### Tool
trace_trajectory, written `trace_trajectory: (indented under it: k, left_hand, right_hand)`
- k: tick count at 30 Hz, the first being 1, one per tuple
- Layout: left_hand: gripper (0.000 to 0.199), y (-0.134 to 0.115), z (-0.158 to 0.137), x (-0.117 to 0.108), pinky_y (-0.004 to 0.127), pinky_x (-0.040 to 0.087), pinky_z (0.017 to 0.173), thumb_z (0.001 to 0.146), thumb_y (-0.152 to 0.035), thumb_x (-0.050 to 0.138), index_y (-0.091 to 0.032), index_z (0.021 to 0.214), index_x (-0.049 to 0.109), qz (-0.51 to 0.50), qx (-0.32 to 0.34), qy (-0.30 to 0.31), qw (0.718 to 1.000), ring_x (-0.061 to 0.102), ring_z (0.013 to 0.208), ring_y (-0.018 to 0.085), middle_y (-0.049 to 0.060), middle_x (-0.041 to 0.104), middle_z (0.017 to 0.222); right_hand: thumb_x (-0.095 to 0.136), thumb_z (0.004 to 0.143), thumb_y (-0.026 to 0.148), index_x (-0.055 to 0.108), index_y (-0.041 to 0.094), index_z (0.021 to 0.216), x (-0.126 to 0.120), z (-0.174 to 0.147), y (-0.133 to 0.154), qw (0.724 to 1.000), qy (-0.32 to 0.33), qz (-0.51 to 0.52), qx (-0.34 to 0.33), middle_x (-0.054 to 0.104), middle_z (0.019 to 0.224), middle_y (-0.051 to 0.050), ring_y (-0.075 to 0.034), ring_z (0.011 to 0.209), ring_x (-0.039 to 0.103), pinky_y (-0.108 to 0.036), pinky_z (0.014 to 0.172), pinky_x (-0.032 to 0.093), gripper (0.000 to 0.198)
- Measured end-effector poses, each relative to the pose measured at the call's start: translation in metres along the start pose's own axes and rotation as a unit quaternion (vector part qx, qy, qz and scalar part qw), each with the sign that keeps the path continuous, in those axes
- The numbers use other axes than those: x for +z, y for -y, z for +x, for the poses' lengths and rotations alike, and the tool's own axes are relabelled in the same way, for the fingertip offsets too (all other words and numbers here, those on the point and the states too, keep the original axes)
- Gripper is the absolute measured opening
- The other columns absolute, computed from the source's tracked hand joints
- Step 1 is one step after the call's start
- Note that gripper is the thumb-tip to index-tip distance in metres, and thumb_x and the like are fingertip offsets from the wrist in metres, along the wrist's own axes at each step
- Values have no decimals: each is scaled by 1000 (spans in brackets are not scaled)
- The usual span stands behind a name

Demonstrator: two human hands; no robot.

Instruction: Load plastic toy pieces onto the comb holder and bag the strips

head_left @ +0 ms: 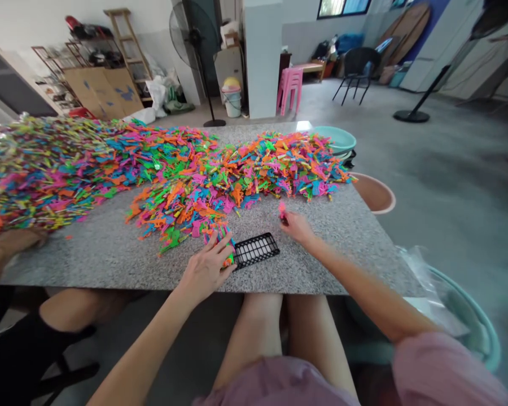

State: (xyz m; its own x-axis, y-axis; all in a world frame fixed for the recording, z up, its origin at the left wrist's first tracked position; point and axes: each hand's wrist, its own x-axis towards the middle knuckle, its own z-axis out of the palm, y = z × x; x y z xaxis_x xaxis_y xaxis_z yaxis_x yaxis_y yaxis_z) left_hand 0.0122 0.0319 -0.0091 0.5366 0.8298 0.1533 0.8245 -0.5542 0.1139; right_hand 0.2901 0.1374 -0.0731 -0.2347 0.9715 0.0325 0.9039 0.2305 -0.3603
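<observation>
My left hand (208,262) lies with its fingers spread over several small coloured plastic toys (227,260) at the left end of a black plastic mesh basket (257,250). The basket's rest shows pale slots through its lattice. Whether the toys under my fingers sit inside it or beside it, I cannot tell. To the right of the basket, my right hand (297,226) is raised slightly over the table, pinching a small pink plastic toy (282,210), blurred. Behind both hands spreads a large heap of toy guns (237,175) in orange, pink, green and blue.
The speckled grey tabletop (334,242) ends close in front of my lap. At far left a co-worker's hand (23,239) rests by the heap. A pink basin (375,193) and a turquoise basin (336,138) stand off the right edge; a green tub (486,327) with plastic bags is lower right.
</observation>
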Motion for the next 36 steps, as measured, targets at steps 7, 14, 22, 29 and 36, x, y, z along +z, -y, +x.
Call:
trace_trajectory:
  k: [7, 14, 22, 29, 36]
  left_hand:
    - [14, -1, 0, -2, 46, 51, 99, 91, -32, 55, -22, 100, 56, 5, -13, 4, 1000, 38, 139, 29, 8, 44, 150]
    - [17, -4, -1, -2, 45, 55, 94, 89, -31, 58, -21, 103, 56, 16, -26, 5, 1000, 36, 141, 32, 8, 46, 148]
    - [36, -5, -1, 1, 40, 55, 93, 89, -30, 57, -20, 123, 54, 14, -44, 5, 999, 35, 141, 30, 9, 53, 143]
    - [50, -4, 1, 1, 43, 50, 101, 89, -30, 57, -28, 138, 49, 5, -21, -20, 1000, 32, 143, 31, 5, 42, 151]
    - [32, 0, 1, 6, 46, 52, 98, 90, -34, 61, -24, 120, 64, 21, -13, -61, 998, 42, 136, 33, 7, 50, 145]
  right_hand:
    - [66, 76, 23, 71, 16, 83, 50, -56, 84, 954, 48, 291, -53, 56, 57, 5, -9, 52, 45, -20, 53, 31, 11]
    - [65, 74, 19, 69, 16, 70, 45, -49, 99, 966, 59, 235, -91, 57, 58, 4, -10, 55, 45, -21, 54, 29, 6]
    - [62, 76, 19, 70, 14, 76, 52, -54, 111, 990, 61, 97, -78, 66, 75, -8, -17, 71, 57, -25, 64, 39, 10]
    - [62, 79, 19, 71, 11, 84, 55, -53, 123, 991, 74, 38, -101, 68, 84, -14, -22, 85, 62, -28, 74, 44, 13]
    - [71, 79, 30, 71, 18, 98, 23, 5, 87, 975, 148, 96, -135, 71, 91, -4, -19, 83, 66, -25, 72, 46, 23]
